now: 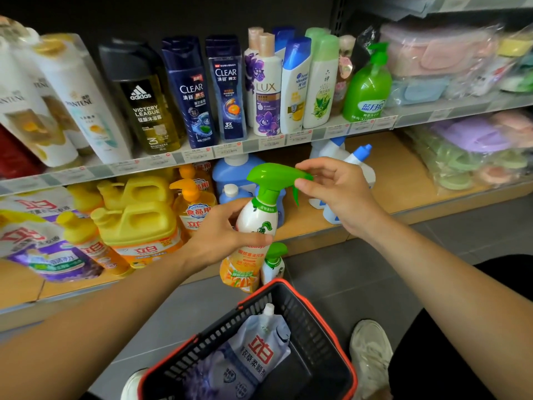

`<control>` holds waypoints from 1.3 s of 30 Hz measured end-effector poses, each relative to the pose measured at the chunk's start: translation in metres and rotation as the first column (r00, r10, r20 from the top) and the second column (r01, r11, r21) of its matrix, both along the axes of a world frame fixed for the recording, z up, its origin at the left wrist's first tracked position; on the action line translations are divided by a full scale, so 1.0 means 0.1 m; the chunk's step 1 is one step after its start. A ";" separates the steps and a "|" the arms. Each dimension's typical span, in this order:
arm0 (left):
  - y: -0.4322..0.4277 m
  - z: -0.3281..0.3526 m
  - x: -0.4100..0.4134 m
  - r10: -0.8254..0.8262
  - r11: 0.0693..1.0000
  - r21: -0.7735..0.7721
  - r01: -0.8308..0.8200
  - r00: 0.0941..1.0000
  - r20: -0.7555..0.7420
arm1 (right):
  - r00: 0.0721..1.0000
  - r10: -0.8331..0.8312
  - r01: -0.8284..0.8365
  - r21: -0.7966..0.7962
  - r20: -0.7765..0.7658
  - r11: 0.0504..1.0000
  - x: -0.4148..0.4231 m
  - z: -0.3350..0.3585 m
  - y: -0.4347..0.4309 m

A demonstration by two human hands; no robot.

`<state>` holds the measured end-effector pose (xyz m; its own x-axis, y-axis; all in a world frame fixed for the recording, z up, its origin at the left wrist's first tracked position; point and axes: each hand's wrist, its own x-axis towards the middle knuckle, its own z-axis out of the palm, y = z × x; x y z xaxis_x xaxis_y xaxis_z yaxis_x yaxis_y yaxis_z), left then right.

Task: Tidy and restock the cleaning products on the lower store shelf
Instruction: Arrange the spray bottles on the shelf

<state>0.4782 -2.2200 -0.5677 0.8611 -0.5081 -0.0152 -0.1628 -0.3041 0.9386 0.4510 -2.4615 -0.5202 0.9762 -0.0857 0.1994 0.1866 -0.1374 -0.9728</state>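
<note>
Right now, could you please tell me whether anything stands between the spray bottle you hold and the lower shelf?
Nothing visible does. The spray bottle is at the edge of the lower shelf, whose bare wood shows beside it, between blue jugs and white sprayers.

Shop aisle stocked with toiletries and cleaning goods.

Paper price tags [199, 153] sit in a clear strip along the front edge of the grey upper shelf [95, 171], under a row of branded shampoo and body-wash bottles [190, 90] that face outward. The pale wooden lower shelf [398, 174] carries yellow plastic detergent jugs [138, 223] and printed refill pouches [46, 249]. Plastic-wrapped household goods [461, 56] fill the next bay. A black mesh plastic shopping basket with a red rim [317, 342] sits on the grey tiled floor [360, 269].
</note>
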 end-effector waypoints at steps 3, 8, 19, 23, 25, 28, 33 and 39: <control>-0.01 0.04 0.00 0.022 0.991 0.129 -0.041 0.990 0.141 | 0.994 0.073 -0.043 -0.317 0.082 0.947 0.00 0.07 0.00; 0.00 0.15 -0.04 0.075 0.947 0.277 -0.162 0.951 0.299 | 0.995 0.011 0.030 -0.425 0.096 0.905 0.00 0.02 0.06; -0.14 0.23 -0.20 0.221 0.873 0.317 -0.370 0.880 0.420 | 0.863 -0.420 0.497 -0.324 0.282 0.805 -0.08 -0.12 0.29; -0.19 0.25 -0.24 0.255 0.857 0.310 -0.412 0.861 0.439 | 0.879 -0.436 0.477 -0.302 0.194 0.826 -0.14 -0.15 0.40; -0.21 0.26 -0.25 0.258 0.858 0.301 -0.417 0.856 0.448 | 0.915 -0.387 0.403 -0.247 0.112 0.881 -0.17 -0.15 0.47; -0.24 0.26 -0.30 0.243 0.858 0.307 -0.412 0.851 0.466 | 0.937 -0.347 0.340 -0.131 -0.036 0.931 -0.16 -0.13 0.52; -0.30 0.26 -0.39 0.170 0.876 0.316 -0.364 0.846 0.505 | 0.946 -0.259 0.282 0.102 -0.194 0.954 -0.15 -0.12 0.58; -0.24 0.24 -0.34 0.102 0.980 0.147 -0.135 0.973 0.209 | 0.977 -0.065 0.132 0.342 -0.203 0.930 -0.16 0.01 0.46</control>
